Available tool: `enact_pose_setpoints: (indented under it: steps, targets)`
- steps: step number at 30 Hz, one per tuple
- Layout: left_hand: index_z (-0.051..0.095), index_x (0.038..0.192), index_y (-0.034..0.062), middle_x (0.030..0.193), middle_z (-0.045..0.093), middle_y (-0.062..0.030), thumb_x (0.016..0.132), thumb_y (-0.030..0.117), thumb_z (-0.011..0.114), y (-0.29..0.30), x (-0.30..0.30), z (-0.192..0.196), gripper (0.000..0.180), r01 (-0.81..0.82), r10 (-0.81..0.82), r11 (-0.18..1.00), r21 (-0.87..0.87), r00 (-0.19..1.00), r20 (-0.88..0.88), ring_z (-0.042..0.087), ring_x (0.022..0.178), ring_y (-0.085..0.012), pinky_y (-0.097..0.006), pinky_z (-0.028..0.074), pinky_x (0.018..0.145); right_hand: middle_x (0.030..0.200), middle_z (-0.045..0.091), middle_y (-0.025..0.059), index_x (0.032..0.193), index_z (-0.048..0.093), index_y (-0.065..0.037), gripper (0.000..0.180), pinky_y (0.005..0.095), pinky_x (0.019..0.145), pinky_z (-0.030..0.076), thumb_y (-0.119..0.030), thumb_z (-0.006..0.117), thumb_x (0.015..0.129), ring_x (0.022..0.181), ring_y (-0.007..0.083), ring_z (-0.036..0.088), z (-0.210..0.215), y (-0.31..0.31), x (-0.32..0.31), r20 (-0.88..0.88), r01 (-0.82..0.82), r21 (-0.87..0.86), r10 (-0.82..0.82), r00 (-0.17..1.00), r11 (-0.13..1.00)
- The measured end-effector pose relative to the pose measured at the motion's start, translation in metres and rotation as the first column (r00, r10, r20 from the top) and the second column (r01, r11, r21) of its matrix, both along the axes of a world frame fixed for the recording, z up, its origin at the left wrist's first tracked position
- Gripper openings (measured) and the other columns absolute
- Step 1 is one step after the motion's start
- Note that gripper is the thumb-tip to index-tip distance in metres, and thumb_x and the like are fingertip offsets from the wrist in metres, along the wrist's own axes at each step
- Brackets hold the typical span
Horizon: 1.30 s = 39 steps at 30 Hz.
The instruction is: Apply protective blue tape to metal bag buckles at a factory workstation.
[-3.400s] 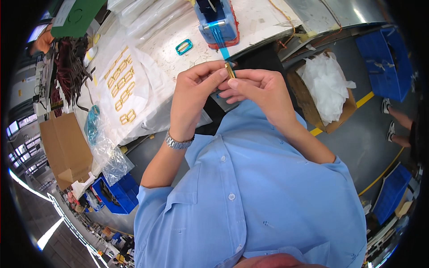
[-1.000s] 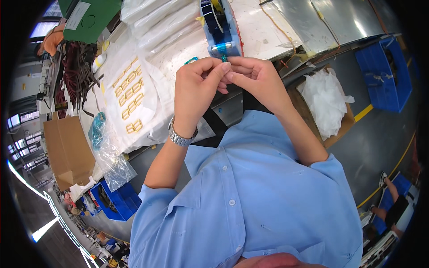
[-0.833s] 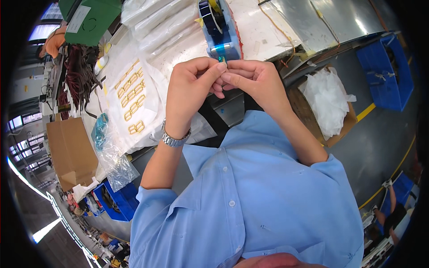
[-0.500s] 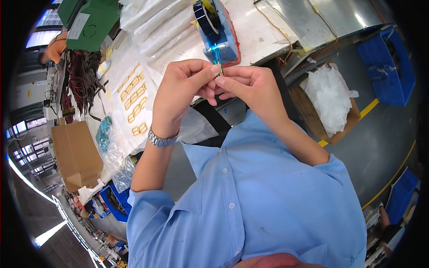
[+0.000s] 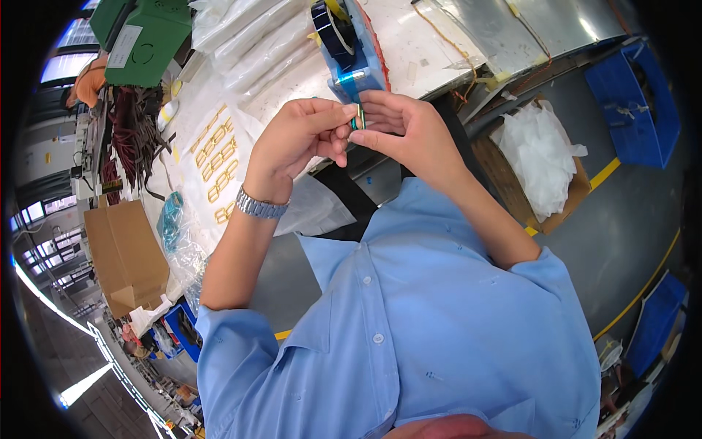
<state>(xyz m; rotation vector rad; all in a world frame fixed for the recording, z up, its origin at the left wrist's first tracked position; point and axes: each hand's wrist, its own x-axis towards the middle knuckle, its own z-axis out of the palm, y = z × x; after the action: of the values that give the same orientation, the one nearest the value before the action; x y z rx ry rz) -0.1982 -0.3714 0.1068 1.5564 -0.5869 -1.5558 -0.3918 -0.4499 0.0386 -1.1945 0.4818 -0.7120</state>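
A small gold-coloured metal buckle [image 5: 362, 117] with shiny teal-blue film on it stands between my two hands. My left hand [image 5: 303, 139] pinches it between thumb and fingertips, the other fingers curled in. My right hand [image 5: 418, 137] has its thumb at the buckle's lower end and its fingers behind the far side. Just beyond my fingers is a blue tape dispenser [image 5: 375, 72] with a dark blue tape roll [image 5: 334, 40]. A strip of blue tape [image 5: 349, 89] hangs from its front toward the buckle; where it ends is hidden behind my fingers.
Left of my hands, rows of gold buckles [image 5: 217, 157] lie on white sheeting. Clear plastic sleeves [image 5: 252, 44] lie farther back. A cardboard box [image 5: 504, 157] with white plastic stands right, a blue bin [image 5: 630, 110] beyond it. An upright brown carton [image 5: 126, 252] is at left.
My right fingers have lifted and spread from a tight pinch, showing more of the buckle. My left forearm has swung slightly left. The dispenser appears slightly farther left and up in view.
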Motion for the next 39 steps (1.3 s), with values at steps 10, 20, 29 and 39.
enact_pose_setpoints:
  steps: [10,20,29,39]
  targets:
    - [0.07,0.088,0.0014,0.075,0.066,-0.0029,0.105,0.023,0.073,-0.01,0.006,0.002,0.027,-0.041,0.041,0.998,0.043,0.999,0.01,0.063,0.058,-0.0114,-0.03,0.061,0.055,0.101,0.081,0.0075,0.124,0.074,0.007,0.037,0.0255,0.084,0.06,-0.013,0.084,0.094,0.092,0.0103,0.076,0.009,-0.005,0.008,0.026,-0.01,-0.061,0.011,1.0,0.998]
    - [0.066,0.129,0.0037,0.098,0.072,-0.0146,0.087,-0.001,0.077,0.023,-0.045,0.009,0.044,0.472,0.229,0.814,-0.339,0.276,0.934,0.073,0.088,-0.0305,-0.04,0.058,0.076,0.091,0.082,0.0077,0.112,0.079,0.007,0.03,0.0235,0.077,0.058,-0.019,0.082,0.096,0.085,0.0079,0.075,0.013,-0.003,0.01,-0.002,0.043,-0.047,-0.043,0.999,0.998]
    - [0.072,0.122,0.0017,0.102,0.075,-0.0172,0.088,0.001,0.077,0.038,-0.06,-0.037,0.034,0.487,0.185,0.813,-0.318,0.303,0.935,0.074,0.09,-0.0368,-0.041,0.06,0.083,0.095,0.081,0.0104,0.113,0.076,0.01,0.031,0.0245,0.079,0.058,-0.018,0.08,0.099,0.087,0.0082,0.073,-0.016,0.011,-0.015,-0.235,-0.06,0.022,0.064,0.97,0.998]
    - [0.071,0.135,0.0017,0.102,0.079,-0.0111,0.089,-0.003,0.081,0.096,-0.069,-0.038,0.047,-0.094,0.304,0.872,-0.481,0.873,0.382,0.078,0.088,-0.0148,-0.029,0.063,0.077,0.097,0.08,0.0115,0.129,0.073,0.003,0.03,0.0288,0.075,0.055,-0.014,0.07,0.105,0.083,0.0123,0.07,0.003,0.021,-0.03,-0.208,-0.257,-0.196,0.216,0.954,0.946]
